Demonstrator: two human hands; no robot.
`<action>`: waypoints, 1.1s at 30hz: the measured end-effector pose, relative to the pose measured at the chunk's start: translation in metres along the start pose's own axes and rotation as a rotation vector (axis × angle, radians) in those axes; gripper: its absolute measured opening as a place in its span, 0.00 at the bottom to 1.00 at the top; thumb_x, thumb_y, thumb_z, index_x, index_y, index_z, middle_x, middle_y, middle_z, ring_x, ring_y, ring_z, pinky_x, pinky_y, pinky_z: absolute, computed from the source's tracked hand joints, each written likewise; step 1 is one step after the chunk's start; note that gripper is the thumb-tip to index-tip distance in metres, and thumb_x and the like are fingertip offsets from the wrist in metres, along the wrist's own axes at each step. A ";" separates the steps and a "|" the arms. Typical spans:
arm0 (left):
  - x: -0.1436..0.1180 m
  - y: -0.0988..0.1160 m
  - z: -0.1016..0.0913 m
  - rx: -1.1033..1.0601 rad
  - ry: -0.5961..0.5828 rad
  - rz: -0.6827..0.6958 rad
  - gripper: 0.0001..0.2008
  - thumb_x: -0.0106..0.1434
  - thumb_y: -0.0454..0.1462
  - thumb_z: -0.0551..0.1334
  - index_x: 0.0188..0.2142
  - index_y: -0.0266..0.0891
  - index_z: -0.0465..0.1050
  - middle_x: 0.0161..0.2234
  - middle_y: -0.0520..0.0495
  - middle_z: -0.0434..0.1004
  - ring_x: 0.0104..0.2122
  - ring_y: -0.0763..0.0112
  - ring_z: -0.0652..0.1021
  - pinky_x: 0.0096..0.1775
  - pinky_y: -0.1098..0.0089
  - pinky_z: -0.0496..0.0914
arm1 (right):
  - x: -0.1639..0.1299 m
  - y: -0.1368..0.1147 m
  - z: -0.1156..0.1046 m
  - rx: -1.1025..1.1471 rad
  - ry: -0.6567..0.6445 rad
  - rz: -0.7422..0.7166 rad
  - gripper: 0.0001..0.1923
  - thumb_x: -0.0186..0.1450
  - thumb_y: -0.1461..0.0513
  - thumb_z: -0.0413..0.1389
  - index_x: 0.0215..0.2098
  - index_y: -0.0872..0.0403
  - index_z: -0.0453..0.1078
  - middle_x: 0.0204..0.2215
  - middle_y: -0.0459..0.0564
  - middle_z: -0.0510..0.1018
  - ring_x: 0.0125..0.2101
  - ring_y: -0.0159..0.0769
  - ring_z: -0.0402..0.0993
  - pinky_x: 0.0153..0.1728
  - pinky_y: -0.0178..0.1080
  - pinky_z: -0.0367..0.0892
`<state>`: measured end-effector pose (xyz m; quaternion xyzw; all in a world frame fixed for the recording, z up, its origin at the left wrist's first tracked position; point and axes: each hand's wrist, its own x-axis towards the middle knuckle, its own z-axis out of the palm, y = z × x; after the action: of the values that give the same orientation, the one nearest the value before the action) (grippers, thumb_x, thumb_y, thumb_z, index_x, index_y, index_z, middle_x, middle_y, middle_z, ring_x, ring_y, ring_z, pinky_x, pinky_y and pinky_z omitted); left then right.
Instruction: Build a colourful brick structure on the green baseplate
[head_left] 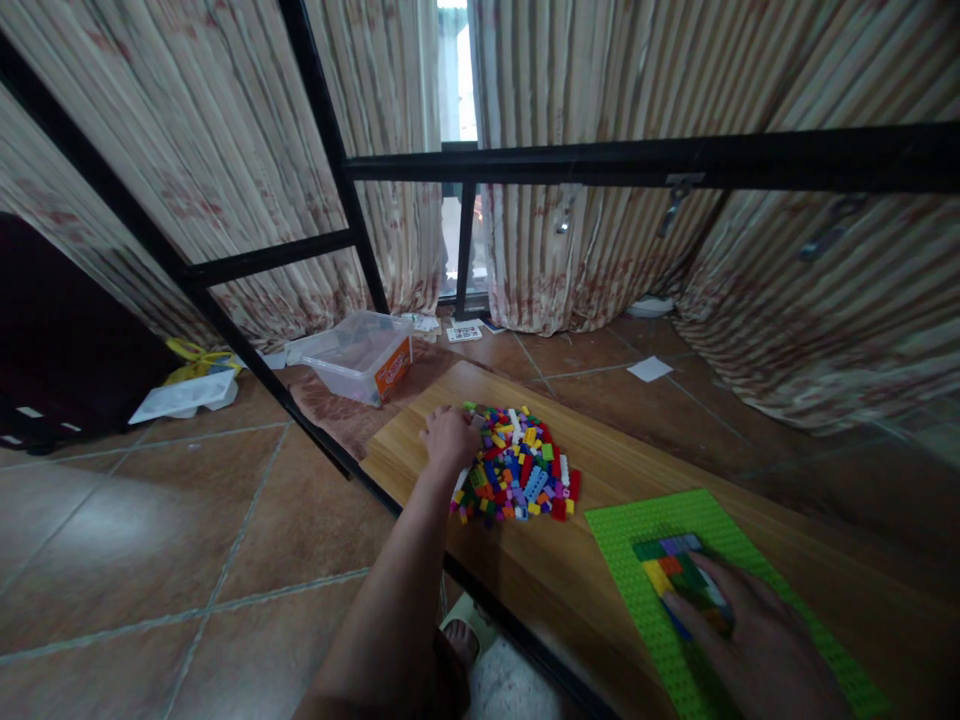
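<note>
I see one brick pile [517, 465]; left hand [448, 438] touches it, grip unclear; right hand [757, 640] lies flat, perhaps holding nothing, on one green baseplate [630, 590] right of it.

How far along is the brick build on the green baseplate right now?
Early. A small patch of bricks is already fixed on the green baseplate, under the right hand. The left hand is in the loose brick pile. Most of the baseplate is bare and the pile is large.
</note>
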<state>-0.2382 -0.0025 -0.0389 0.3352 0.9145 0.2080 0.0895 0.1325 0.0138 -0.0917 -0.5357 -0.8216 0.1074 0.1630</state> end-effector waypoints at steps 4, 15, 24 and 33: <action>-0.002 0.005 -0.002 -0.016 0.001 0.052 0.11 0.60 0.39 0.57 0.37 0.41 0.76 0.48 0.41 0.75 0.52 0.53 0.70 0.48 0.56 0.65 | 0.001 -0.002 -0.002 -0.003 -0.029 0.007 0.29 0.60 0.45 0.49 0.51 0.54 0.67 0.48 0.58 0.75 0.47 0.52 0.72 0.50 0.53 0.66; -0.007 0.011 0.005 0.028 -0.014 0.184 0.12 0.59 0.40 0.57 0.41 0.44 0.75 0.40 0.44 0.79 0.47 0.56 0.74 0.49 0.58 0.63 | 0.001 -0.002 -0.003 -0.015 -0.042 0.016 0.29 0.61 0.45 0.48 0.52 0.54 0.67 0.49 0.58 0.75 0.48 0.51 0.71 0.50 0.52 0.66; -0.008 0.018 0.008 0.036 0.017 0.137 0.16 0.64 0.45 0.54 0.42 0.42 0.76 0.41 0.40 0.79 0.47 0.53 0.74 0.49 0.54 0.61 | 0.000 -0.007 -0.007 0.011 -0.043 0.014 0.29 0.61 0.46 0.49 0.52 0.55 0.68 0.49 0.59 0.74 0.48 0.52 0.71 0.52 0.53 0.65; -0.032 0.035 -0.003 -0.516 -0.079 0.435 0.09 0.63 0.38 0.55 0.35 0.36 0.71 0.30 0.47 0.75 0.31 0.69 0.73 0.34 0.71 0.64 | 0.010 -0.040 -0.028 0.279 0.207 0.234 0.27 0.61 0.45 0.51 0.50 0.54 0.69 0.46 0.59 0.75 0.47 0.50 0.72 0.48 0.52 0.66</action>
<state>-0.1944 -0.0004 -0.0198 0.4964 0.7348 0.4336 0.1601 0.1060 0.0068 -0.0503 -0.6079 -0.7098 0.1824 0.3055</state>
